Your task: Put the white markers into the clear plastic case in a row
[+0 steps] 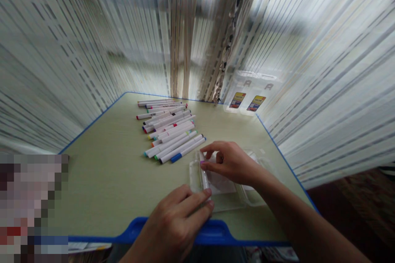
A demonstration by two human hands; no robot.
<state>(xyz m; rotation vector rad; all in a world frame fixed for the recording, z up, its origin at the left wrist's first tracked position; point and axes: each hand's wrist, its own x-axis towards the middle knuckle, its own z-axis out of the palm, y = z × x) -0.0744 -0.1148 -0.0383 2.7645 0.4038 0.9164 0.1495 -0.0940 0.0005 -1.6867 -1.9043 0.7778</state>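
Note:
A white marker pen (204, 176) with a purple band lies lengthwise in the left part of a clear plastic case (226, 205). My right hand (228, 160) pinches its far end between thumb and fingers. At the near end, my left hand (180, 213) has its fingertips closed about the marker, hiding that tip. The case stands with its lid side to the right, partly covered by my right forearm. Just beyond, to the left, several white markers (171, 125) with coloured caps lie in a loose, slanted pile.
The table (101, 181) has a blue edge and a raised blue front lip (216, 230). Another clear plastic case (251, 90) with two labels leans on the curtain (138, 41) at the back right corner. A blurred-out patch covers the lower left.

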